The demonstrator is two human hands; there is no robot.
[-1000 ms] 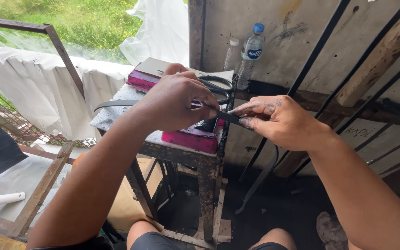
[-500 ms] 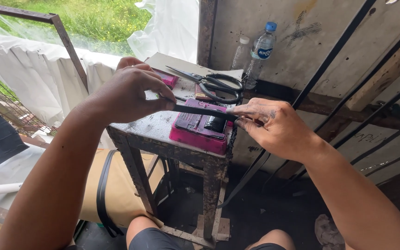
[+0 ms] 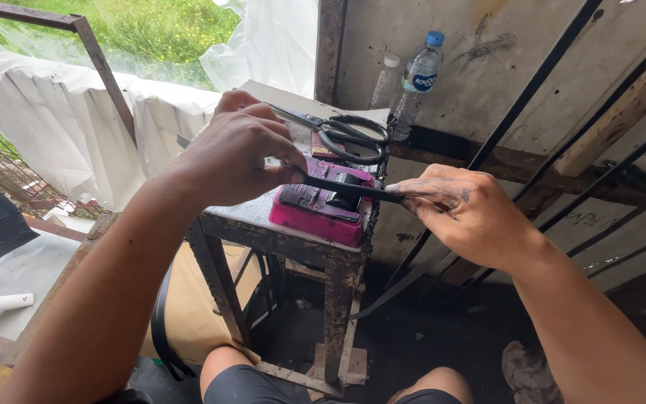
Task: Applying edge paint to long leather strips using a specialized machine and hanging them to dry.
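- Nearest to you, your knees show at the bottom edge, with the legs of the small rusty metal counter (image 3: 278, 238) standing just past them.
- Your right hand (image 3: 466, 213) is to the right of the counter; its fingers (image 3: 413, 193) are pressed together, pinching one end of a thin black strip (image 3: 353, 189).
- Your left hand (image 3: 235, 153) is over the counter's left side, fingers curled and pinching the strip's other end, so the strip runs taut between both hands.
- The strip lies across a pink block-shaped tool (image 3: 321, 213) with a black top, which sits on the counter's near right corner; whether strip and tool touch is hard to tell.
- Just behind that, black-handled scissors (image 3: 338, 131) lie on the counter, handles to the right.
- Farther back, a clear plastic bottle with a blue cap (image 3: 420, 78) and a smaller bottle with a white cap (image 3: 384, 84) stand against the stained wall.
- Beyond, on the left, white plastic sheeting (image 3: 54, 120) hangs in front of grass.
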